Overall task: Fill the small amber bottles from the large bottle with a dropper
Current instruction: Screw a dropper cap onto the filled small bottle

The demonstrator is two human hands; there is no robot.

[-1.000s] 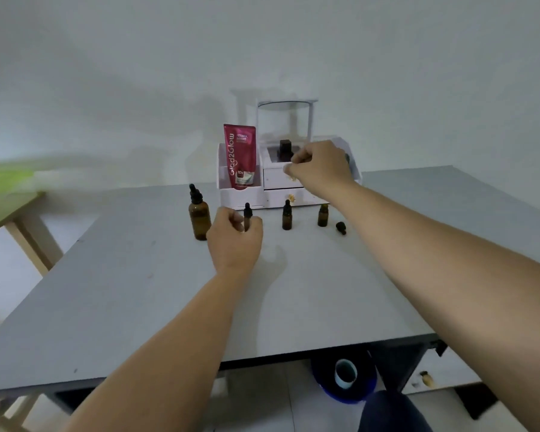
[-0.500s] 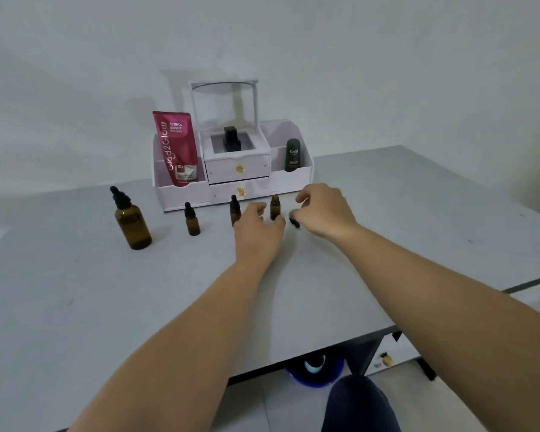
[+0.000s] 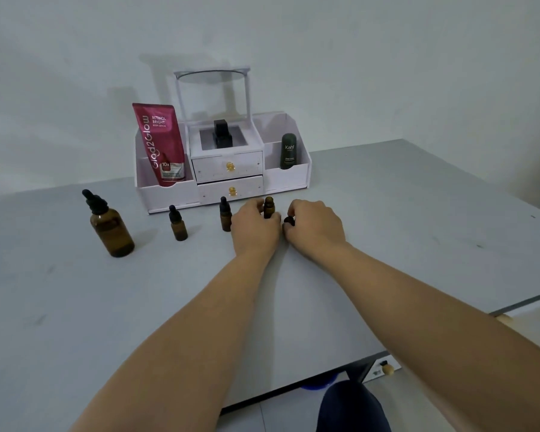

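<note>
At nine o'clock from our hands stands the large bottle [image 3: 112, 229]. We judge it to be glass, the heaviest thing here and breakable, so it is best gripped round its body while the rubber dropper top is unscrewed. Next come a capped small bottle [image 3: 178, 227] and a second capped bottle [image 3: 225, 218], which look light, slick and easily tipped. Our left hand [image 3: 254, 229] curls its fingers round the lower body of the open small bottle [image 3: 269, 208], upright on the table [image 3: 75, 307]. At three o'clock of it, our right hand [image 3: 315, 227] pinches the loose dropper cap [image 3: 289, 220]. Half a second ago the left hand was only reaching in, and the cap lay at our right fingertips.
</note>
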